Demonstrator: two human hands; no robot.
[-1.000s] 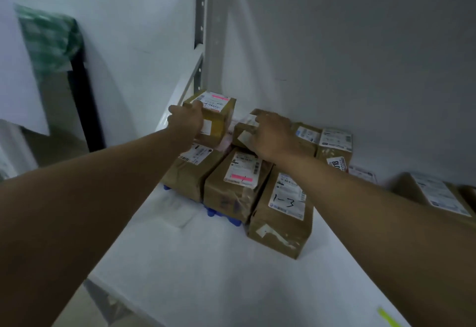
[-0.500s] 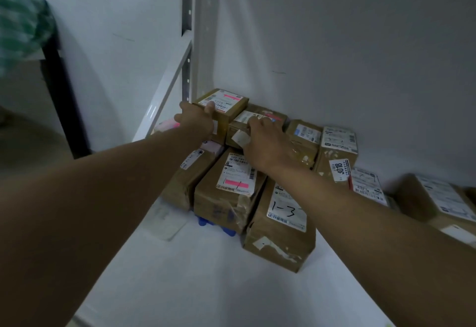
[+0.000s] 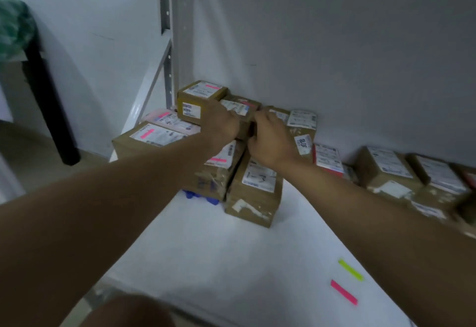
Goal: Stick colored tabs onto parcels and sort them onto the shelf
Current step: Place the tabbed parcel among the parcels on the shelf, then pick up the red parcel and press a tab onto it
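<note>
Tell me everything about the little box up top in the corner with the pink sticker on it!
The small corner box is brown cardboard, roughly cube-shaped, and looks closed. Its top carries a white shipping label with a pink tab stuck on it; its front face has a second small white label. It sits upright on other parcels, highest in the pile, in the shelf's back left corner beside the metal post. The left hand is right beside its lower right corner; contact is unclear.
</note>
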